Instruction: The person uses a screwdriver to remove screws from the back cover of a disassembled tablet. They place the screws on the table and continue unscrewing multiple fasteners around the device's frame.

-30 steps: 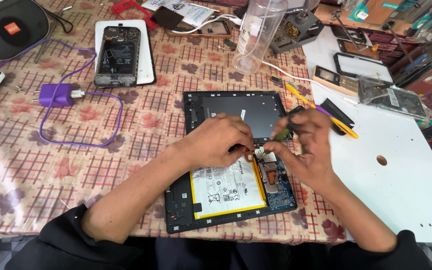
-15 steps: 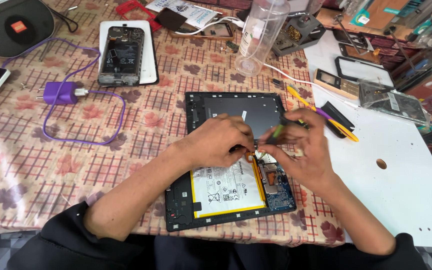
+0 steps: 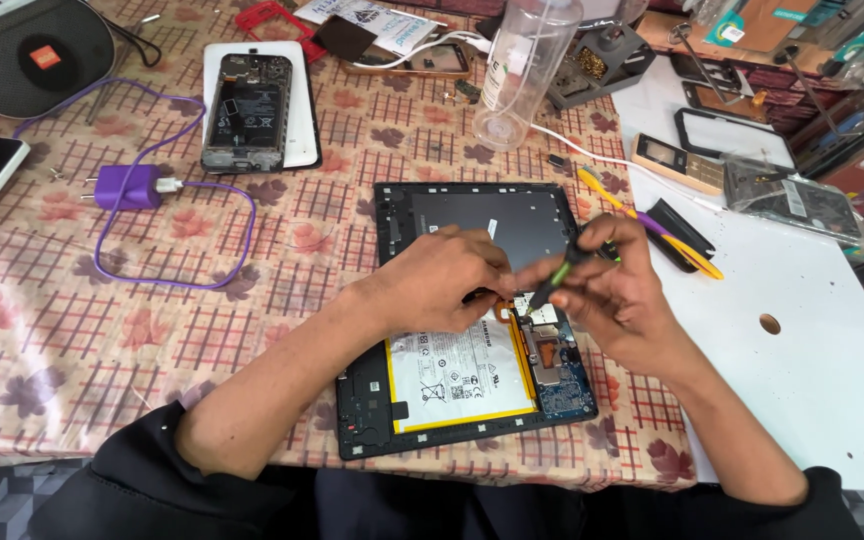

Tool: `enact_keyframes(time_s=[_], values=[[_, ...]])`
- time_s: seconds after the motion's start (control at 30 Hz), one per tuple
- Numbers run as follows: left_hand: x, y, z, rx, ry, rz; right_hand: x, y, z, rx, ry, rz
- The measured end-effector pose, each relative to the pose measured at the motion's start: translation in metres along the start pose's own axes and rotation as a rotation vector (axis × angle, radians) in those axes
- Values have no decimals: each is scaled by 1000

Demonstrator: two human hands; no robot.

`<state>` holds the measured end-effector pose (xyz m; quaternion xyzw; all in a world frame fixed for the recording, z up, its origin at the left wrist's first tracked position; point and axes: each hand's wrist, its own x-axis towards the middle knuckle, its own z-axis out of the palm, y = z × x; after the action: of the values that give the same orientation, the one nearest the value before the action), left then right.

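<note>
On the tabletop (image 3: 152,330), centre, lies an opened tablet (image 3: 472,330), back off, white battery (image 3: 457,375) and blue board (image 3: 562,385) exposed. Left hand (image 3: 442,280) rests palm-down on the tablet, fingers curled, holding nothing visible. Right hand (image 3: 617,290) fingers pinch a green-tipped tool (image 3: 552,283), tip at the board's upper edge. Purple charger (image 3: 132,187) well to the left.

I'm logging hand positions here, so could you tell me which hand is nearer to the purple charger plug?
Left. The left hand rests on the opened tablet, on the side facing the purple charger plug; the right hand is farther right, gripping a green-handled tool.
</note>
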<state>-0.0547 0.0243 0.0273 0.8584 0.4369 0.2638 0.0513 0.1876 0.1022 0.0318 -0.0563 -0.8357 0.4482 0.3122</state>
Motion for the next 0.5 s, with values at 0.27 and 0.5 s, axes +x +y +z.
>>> enact_keyframes(time_s=[0.27, 0.5], values=[[1, -1, 1, 17, -13, -5, 3, -1, 2, -22, 37, 14], [0, 2, -5, -2, 29, 7, -2, 12, -7, -89, 172, 79]])
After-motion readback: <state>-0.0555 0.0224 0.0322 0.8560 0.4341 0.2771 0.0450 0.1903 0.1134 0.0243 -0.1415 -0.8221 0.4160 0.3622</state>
